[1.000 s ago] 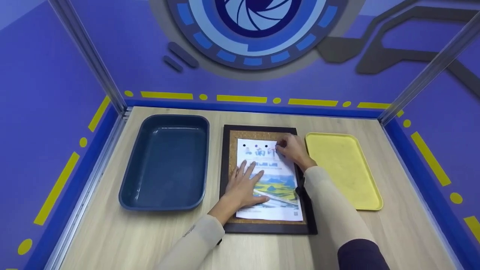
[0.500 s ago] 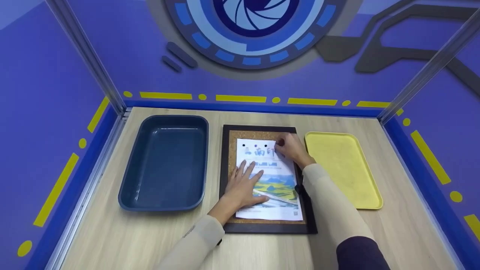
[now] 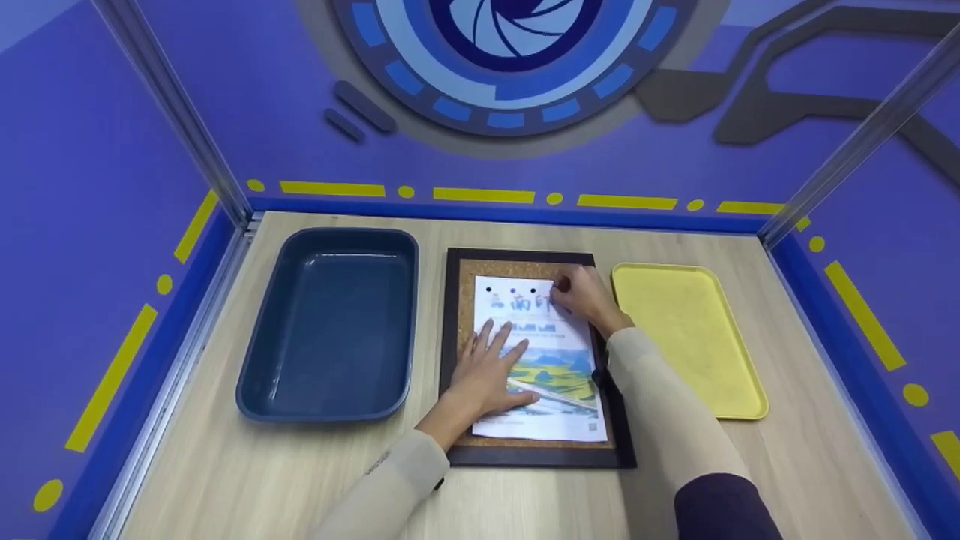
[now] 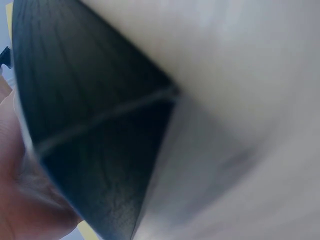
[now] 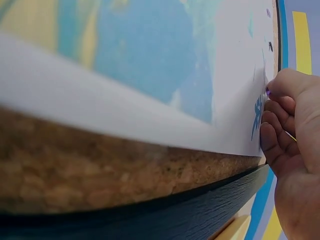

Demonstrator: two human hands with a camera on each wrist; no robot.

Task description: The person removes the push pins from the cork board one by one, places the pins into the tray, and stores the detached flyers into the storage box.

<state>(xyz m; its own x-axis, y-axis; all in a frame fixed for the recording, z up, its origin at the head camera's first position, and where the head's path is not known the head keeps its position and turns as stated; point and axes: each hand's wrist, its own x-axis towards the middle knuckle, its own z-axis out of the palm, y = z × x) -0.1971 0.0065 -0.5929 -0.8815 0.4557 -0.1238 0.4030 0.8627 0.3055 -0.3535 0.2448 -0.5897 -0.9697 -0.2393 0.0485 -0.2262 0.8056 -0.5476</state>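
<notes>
A printed sheet (image 3: 551,427) with a landscape picture lies on a dark-framed cork board (image 3: 466,300). Along its top edge sit a black pushpin (image 3: 488,289), a purple pushpin (image 3: 513,290) and another black pushpin (image 3: 532,290). Spread flat, my left hand (image 3: 484,375) presses on the sheet's left-middle part. My right hand (image 3: 585,296) is at the sheet's top right corner, thumb and index finger pinching a small purple pushpin (image 5: 268,91), mostly hidden by the fingertips. The left wrist view is mostly filled by the blurred frame edge and sleeve, with part of a hand (image 4: 30,200) at its left.
To the left of the board stands a deep dark-blue tray (image 3: 409,322). A shallow yellow tray (image 3: 690,337) lies to the right, partly behind the right sleeve (image 3: 667,405). Blue-purple panels (image 3: 480,172) enclose the wooden table (image 3: 210,450) at the back and sides.
Almost nothing differs; the view shifts very slightly. Both hands stay in place, the left flat on the sheet and the right pinching at the top right corner.
</notes>
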